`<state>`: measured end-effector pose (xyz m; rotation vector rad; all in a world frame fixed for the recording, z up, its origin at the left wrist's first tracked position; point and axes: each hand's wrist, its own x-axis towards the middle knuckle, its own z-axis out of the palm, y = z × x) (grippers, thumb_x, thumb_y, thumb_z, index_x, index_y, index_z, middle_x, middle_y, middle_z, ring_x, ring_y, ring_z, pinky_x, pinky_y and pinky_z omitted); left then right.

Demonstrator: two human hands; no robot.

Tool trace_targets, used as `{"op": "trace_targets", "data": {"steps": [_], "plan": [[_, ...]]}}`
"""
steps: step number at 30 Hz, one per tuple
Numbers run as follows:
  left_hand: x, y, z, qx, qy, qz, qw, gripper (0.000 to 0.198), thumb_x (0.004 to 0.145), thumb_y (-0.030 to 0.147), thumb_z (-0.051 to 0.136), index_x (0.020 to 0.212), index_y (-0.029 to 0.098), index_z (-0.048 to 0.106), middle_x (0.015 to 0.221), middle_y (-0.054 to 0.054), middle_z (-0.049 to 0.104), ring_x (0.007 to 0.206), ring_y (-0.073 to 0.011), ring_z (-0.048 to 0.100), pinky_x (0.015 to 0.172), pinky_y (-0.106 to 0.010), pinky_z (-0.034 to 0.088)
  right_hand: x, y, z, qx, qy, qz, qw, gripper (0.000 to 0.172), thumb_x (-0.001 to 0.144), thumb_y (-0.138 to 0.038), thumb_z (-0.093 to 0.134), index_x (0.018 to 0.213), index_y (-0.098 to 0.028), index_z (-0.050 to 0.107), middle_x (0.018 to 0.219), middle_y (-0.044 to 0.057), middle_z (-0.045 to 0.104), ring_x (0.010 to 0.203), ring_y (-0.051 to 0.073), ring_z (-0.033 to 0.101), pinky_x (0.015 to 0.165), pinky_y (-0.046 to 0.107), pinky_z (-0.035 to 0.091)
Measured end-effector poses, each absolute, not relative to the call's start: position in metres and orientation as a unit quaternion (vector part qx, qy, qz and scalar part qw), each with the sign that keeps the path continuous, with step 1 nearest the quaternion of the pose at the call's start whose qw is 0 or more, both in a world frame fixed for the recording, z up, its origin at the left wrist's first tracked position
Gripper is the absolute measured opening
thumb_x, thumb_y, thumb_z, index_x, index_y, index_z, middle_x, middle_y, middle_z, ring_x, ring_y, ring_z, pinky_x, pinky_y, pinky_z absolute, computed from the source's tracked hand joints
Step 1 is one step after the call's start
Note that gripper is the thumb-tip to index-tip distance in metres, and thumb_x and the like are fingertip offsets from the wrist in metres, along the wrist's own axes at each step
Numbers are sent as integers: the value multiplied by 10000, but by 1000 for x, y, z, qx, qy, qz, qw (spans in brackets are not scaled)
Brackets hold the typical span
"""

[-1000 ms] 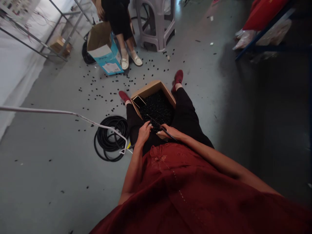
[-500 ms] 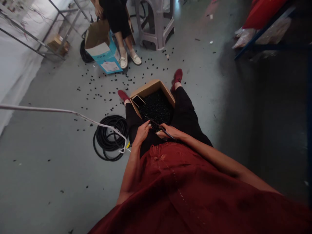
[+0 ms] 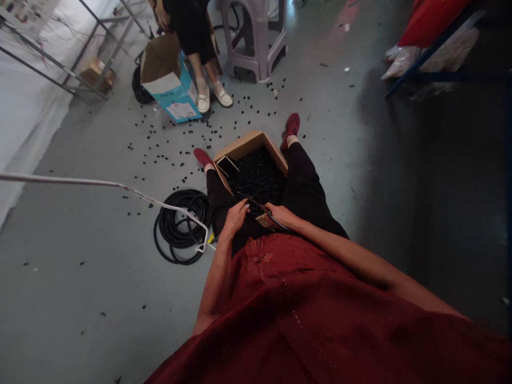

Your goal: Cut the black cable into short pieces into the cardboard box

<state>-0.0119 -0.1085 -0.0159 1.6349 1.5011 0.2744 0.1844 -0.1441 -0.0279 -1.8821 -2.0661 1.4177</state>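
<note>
A cardboard box [image 3: 244, 144] rests between my knees, filled with small black pieces [image 3: 256, 178]. A phone [image 3: 228, 165] lies on them at the box's near-left corner. My right hand [image 3: 278, 216] grips a long, thin dark tool [image 3: 260, 209] over the box's near edge. My left hand [image 3: 236, 217] sits on my thigh with curled fingers, close to the tool's far end. Whether it holds anything is hidden.
A seated person [image 3: 192, 32] faces me behind a tilted blue-and-white carton [image 3: 172, 90]. Black pieces lie scattered across the grey floor [image 3: 100, 298]. A coil of black hose [image 3: 159, 240] sits to my left, with a white cable [image 3: 120, 185] above it. A plastic stool [image 3: 256, 42] stands ahead.
My right hand has shifted slightly to the right along the thin tool. The view has moved a little, and the box stays in place between my knees.
</note>
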Motion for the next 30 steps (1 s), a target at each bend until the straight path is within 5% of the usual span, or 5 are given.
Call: {"op": "trace_targets", "data": {"steps": [6, 13, 30], "plan": [[-16, -101, -30, 675, 577, 82, 453, 327, 924, 272, 405, 1097, 145, 652, 793, -39, 670, 603, -118, 533, 605, -219, 425, 180, -139, -31, -617, -637, 458, -59, 452, 869, -550, 433, 1178, -241, 549, 1064, 129, 685, 930, 283, 658, 651, 278, 432], [-19, -89, -56, 656, 585, 49, 474, 276, 892, 250, 402, 755, 149, 620, 668, -20, 616, 504, -100, 455, 536, -224, 367, 168, -124, -50, -618, -626, 468, -85, 402, 851, -452, 464, 1171, -241, 585, 1080, 126, 690, 947, 281, 668, 689, 302, 470], [-22, -96, -75, 642, 597, 70, 476, 281, 898, 274, 406, 885, 136, 651, 761, -45, 668, 538, -106, 499, 567, -222, 396, 169, -128, -37, -615, -633, 461, -89, 492, 852, -537, 453, 1197, -211, 582, 1133, 182, 663, 1031, 341, 639, 786, 390, 484]]}}
